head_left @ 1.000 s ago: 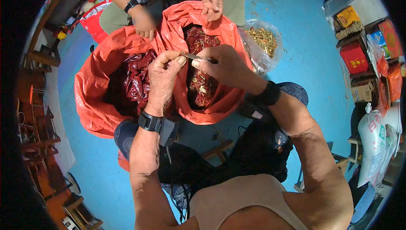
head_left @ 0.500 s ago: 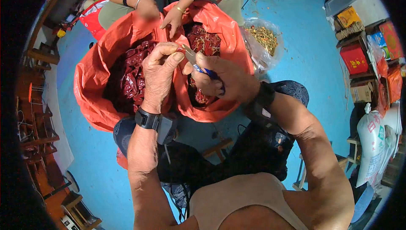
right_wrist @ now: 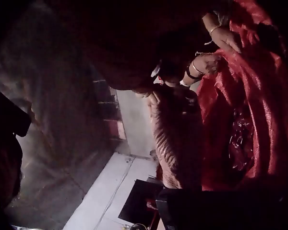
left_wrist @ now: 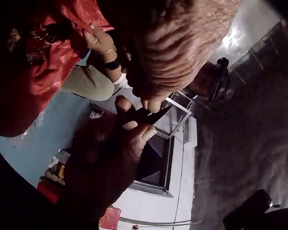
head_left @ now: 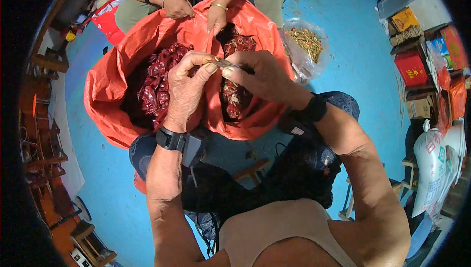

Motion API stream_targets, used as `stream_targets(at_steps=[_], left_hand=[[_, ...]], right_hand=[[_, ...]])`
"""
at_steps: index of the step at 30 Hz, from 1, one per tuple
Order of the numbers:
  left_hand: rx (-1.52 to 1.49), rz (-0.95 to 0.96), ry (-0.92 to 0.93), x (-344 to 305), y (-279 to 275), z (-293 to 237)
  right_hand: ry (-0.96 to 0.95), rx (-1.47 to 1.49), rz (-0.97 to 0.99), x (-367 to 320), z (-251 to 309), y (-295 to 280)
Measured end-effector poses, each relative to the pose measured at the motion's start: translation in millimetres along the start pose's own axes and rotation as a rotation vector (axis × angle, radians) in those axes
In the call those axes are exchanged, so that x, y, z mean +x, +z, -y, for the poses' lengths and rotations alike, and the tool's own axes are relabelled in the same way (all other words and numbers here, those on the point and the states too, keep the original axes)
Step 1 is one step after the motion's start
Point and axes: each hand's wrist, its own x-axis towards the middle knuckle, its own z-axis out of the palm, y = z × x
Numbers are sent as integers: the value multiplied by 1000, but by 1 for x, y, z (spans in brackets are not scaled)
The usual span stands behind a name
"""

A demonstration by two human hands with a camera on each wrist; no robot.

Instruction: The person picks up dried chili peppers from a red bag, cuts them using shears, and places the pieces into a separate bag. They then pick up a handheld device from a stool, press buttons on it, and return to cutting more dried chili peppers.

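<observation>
The chili (head_left: 214, 60) is pinched at the left hand's (head_left: 186, 88) fingertips, over the sacks (head_left: 105, 85). The scissors (head_left: 229, 64), gripped in the right hand (head_left: 260, 75), have been swung level against it within the last half-second. A stem snip is judged underway.

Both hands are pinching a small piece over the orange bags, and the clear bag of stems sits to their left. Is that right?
Not quite. The clear bag sits to the right of the orange bags, as the head view shows. The rest holds: the left hand and right hand pinch a small piece over the bags.
</observation>
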Motion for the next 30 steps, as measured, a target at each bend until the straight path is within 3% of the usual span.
stream_targets(at_steps=[4,7,9,10,12,16,18,19,21,23,30], left_hand=[[-166,18,-49,2,2,3],[-351,50,-84,1,5,7],[-647,141,-135,0,6,8],[-647,141,-133,-2,6,8],[-771,237,-184,-3,6,7],[-808,280,-236,-1,6,9],[-798,240,-276,0,8,9],[-797,241,-275,-1,7,11],[-627,240,-288,-3,4,17],[-556,238,-288,-4,8,12],[-800,355,-429,-7,9,14]], right_hand=[[-54,-56,-24,0,1,-1],[68,134,47,-3,0,-1],[325,435,126,-9,10,-3],[324,433,126,-12,11,-2],[443,714,183,-16,12,-3],[429,835,257,-16,11,-5],[389,531,177,-13,12,-5],[387,531,177,-12,9,-7],[-40,-62,90,-10,-4,-11],[-46,-80,78,-12,-7,-10],[-170,-295,41,-17,-6,-13]])
